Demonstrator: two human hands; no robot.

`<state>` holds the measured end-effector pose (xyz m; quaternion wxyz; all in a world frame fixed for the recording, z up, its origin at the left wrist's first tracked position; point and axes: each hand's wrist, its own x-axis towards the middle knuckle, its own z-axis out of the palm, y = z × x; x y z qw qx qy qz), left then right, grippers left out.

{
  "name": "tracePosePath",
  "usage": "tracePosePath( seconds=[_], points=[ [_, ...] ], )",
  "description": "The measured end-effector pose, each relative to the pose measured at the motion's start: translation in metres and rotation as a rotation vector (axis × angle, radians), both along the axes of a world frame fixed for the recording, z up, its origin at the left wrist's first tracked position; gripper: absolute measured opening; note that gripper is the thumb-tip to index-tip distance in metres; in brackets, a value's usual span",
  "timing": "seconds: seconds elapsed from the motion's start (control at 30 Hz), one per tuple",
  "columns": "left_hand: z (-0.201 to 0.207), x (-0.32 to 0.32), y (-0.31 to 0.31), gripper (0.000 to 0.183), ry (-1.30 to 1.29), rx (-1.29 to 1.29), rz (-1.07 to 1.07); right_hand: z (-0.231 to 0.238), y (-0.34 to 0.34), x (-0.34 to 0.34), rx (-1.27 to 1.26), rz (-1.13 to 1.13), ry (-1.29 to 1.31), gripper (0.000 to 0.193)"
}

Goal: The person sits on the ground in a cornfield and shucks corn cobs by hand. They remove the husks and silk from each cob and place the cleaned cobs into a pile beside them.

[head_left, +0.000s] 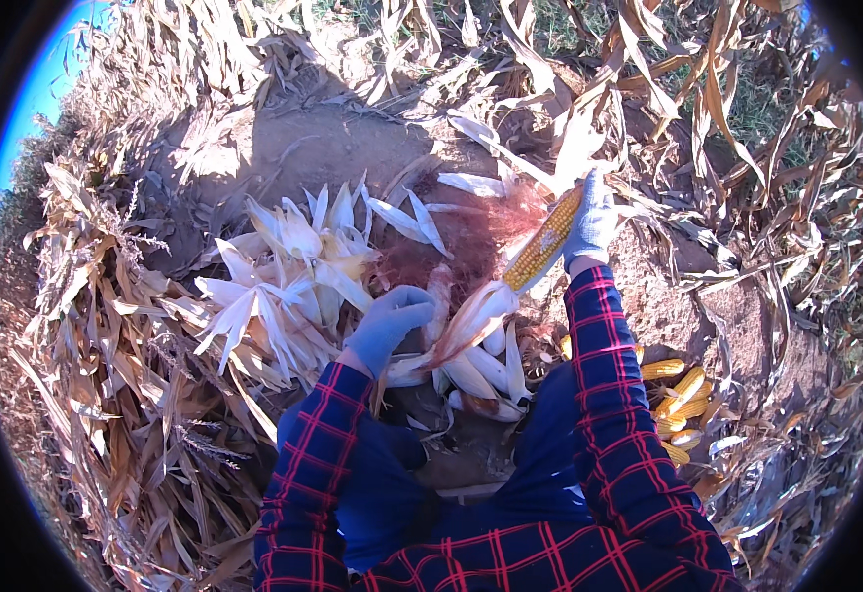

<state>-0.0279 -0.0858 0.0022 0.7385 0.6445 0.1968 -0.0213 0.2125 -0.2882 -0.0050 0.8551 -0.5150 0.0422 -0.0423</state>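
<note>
My right hand [592, 219], in a light grey-blue glove, is closed around the upper part of a yellow ear of corn [542, 243]. The ear slants down to the left, its kernels bared along the side facing me. A pale, reddish-tinged husk [478, 318] is peeled back and hangs from its lower end. My left hand [392, 324], gloved alike, has its fingers curled together beside a reddish-brown husk piece [438, 296]. Whatever lies inside those fingers is hidden. Reddish corn silk [461, 232] spreads on the ground between my hands.
A pile of pale stripped husks [288, 261] lies left of centre. Several bare yellow ears [683, 400] are heaped at my right, beside my leg. Dry corn stalks [121, 326] cover the left side, and more dry leaves [718, 109] stand at the far right. Bare soil [333, 148] shows ahead.
</note>
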Motion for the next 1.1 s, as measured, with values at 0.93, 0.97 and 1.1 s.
tracePosePath(
  seconds=[0.93, 0.97, 1.1],
  points=[
    [-0.007, 0.050, -0.061, 0.067, -0.086, 0.595, 0.004, -0.005, 0.062, -0.088, 0.093, 0.540, 0.044, 0.021],
    [-0.006, 0.049, -0.060, 0.065, -0.110, 0.568, -0.032, -0.002, 0.062, -0.087, 0.066, 0.523, 0.045, 0.021],
    [-0.001, 0.042, -0.047, 0.058, -0.157, -0.264, -0.082, 0.013, 0.053, -0.080, -0.056, 0.467, 0.151, 0.022]
  ],
)
